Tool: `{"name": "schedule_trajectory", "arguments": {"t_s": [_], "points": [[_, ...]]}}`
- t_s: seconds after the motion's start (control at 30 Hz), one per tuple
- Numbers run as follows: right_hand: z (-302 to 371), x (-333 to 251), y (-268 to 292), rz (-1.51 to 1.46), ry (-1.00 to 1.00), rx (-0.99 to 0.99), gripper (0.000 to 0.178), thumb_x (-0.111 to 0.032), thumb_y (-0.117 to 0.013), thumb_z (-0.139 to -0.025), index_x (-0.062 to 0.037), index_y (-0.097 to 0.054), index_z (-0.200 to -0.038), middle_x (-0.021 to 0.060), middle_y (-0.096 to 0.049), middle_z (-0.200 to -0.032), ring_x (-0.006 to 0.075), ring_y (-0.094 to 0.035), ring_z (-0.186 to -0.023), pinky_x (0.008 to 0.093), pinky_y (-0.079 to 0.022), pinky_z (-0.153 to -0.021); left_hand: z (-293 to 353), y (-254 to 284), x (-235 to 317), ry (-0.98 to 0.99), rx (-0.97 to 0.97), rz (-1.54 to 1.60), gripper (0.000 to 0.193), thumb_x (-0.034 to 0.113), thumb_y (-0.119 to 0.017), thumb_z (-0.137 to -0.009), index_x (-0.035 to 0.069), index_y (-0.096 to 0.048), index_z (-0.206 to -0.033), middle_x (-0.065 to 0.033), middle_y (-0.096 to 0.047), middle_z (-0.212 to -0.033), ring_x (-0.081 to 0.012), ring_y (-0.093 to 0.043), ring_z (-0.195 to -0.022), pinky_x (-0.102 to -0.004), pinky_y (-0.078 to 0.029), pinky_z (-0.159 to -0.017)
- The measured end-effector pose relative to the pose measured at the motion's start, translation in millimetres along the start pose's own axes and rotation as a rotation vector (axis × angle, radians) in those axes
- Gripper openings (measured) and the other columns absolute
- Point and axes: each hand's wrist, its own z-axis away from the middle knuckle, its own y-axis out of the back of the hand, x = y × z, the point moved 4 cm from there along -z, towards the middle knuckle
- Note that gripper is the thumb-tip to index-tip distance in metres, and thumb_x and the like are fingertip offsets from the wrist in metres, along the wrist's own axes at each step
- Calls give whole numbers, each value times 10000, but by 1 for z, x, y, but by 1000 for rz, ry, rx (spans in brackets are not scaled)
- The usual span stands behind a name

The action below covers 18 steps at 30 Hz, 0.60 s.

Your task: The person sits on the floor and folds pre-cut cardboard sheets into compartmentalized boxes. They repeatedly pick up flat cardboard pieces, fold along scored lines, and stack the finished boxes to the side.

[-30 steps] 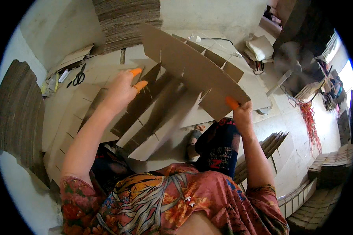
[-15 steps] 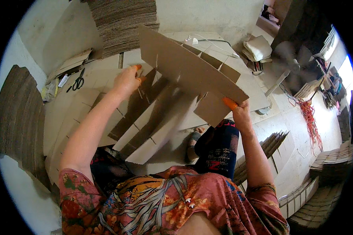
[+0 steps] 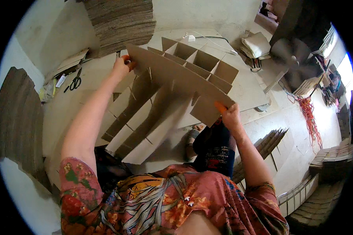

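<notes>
A partly assembled cardboard divider [image 3: 143, 147] of crossing slotted strips stands tilted before me, its long strips reaching toward my lap. Across its top runs a long cardboard strip [image 3: 172, 74], held at both ends. My left hand [image 3: 122, 68] pinches its left end; orange covers show on the fingertips. At the lower right end, my right hand [image 3: 230, 116] grips the strip, an orange-covered thumb on the near face. Beyond the strip, open square cells show between the crossing pieces. How far its slots sit over the other strips I cannot tell.
The divider rests over a pale table [image 3: 247, 92]. Scissors [image 3: 75, 83] lie at the table's left. Tall cardboard stacks stand at the back [image 3: 119, 23] and left [image 3: 19, 125]. A fan [image 3: 292, 60] and red cords [image 3: 310, 117] are at the right, with bundled dividers [image 3: 321, 196] on the floor.
My left hand has moved up and taken hold of the strip's left end. The strip has levelled somewhat and shifted left and lower at the right, showing more cells behind it.
</notes>
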Motion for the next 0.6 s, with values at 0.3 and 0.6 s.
{"name": "schedule_trajectory", "arguments": {"t_s": [0.3,0.6], "points": [[4,-59,-7,244,-72,34,227,-153,-667,-799,60,-588,-802,109,-613,-702,129,-514,-646,321,-439,-556,84,-25,89,-186,102,-306,340,333,-678,-776,16,-647,-895,-154,-633,-709,-299,-605,-636,-379,-478,-609],[-4,-40,-20,259,11,22,257,-171,-652,-818,80,-623,-865,67,-601,-688,108,-510,-668,306,-434,-551,175,-122,124,-298,-434,-431,249,202,-605,-804,-45,-628,-825,-246,-586,-707,-391,-577,-671,-411,-458,-623]]}}
